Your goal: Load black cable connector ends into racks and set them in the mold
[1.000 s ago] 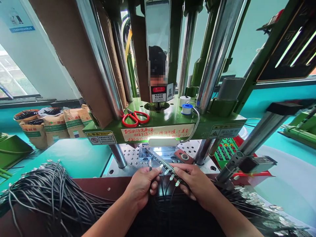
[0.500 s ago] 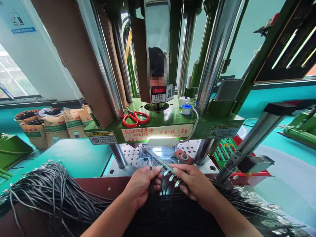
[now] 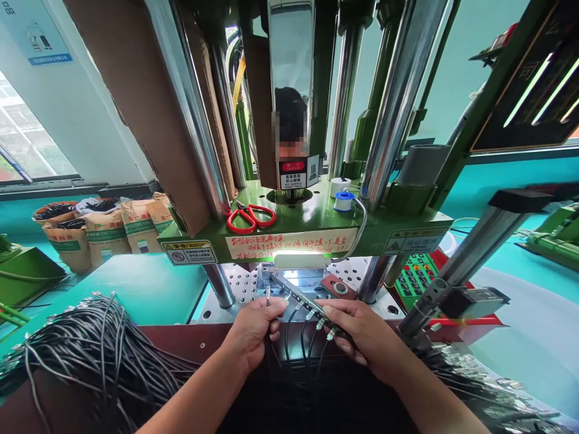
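In my right hand point(image 3: 350, 325) is a narrow dark metal bar point(image 3: 296, 292), slanting up and to the left, the thumb on top and the fingers closed around its lower end. Several cable connectors point(image 3: 320, 324) with silvery plugs sit along its near edge, their black cables point(image 3: 304, 340) hanging down. My left hand point(image 3: 257, 328) is just left of the bar, apart from it. It pinches a black cable whose metal plug point(image 3: 268, 293) points upward between thumb and forefinger. The lower part of that cable is hidden by the hand.
A green press point(image 3: 294, 223) stands ahead, with red-handled scissors point(image 3: 251, 218) and a solder-like spool point(image 3: 344, 202) on its ledge. Below is a perforated plate point(image 3: 237, 283). Black cable bundles lie left point(image 3: 104, 343) and right point(image 3: 474, 380). A green button panel point(image 3: 414, 280) is at right.
My left hand has drawn left and slightly down from the bar, its pinched plug moving with it. A connector near the bar's middle now shows uncovered. My right hand still grips the bar.
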The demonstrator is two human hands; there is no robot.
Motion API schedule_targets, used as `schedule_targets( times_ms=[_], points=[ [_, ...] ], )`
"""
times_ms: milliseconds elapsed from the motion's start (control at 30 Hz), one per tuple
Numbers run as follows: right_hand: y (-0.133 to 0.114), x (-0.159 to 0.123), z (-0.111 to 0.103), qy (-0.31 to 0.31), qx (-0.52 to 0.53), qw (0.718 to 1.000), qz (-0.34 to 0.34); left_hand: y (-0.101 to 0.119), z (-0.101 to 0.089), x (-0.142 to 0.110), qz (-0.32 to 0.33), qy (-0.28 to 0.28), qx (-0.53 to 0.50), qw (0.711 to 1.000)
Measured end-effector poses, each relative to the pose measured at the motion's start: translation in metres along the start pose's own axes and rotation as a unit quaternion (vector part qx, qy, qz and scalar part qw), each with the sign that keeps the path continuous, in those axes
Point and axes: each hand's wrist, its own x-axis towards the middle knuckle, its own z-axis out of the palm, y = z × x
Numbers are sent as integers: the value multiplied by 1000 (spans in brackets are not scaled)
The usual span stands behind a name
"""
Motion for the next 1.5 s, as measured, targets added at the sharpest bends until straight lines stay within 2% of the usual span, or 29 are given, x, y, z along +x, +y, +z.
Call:
schedule_targets(
  times_ms=[867, 1033, 1233, 1500],
  points=[
    [5, 1, 2, -1, -58, 998, 19, -6, 0, 3, -11, -8, 29, 999],
    [3, -1, -2, 2, -24, 1000, 14, -2, -3, 1, -17, 6, 16, 1000],
    [-1, 0, -12, 29, -2, 999, 24, 7, -16, 2, -2, 54, 11, 999],
    [2, 0, -12, 17, -6, 999, 33, -1, -13, 5, -5, 13, 50, 999]
  ],
)
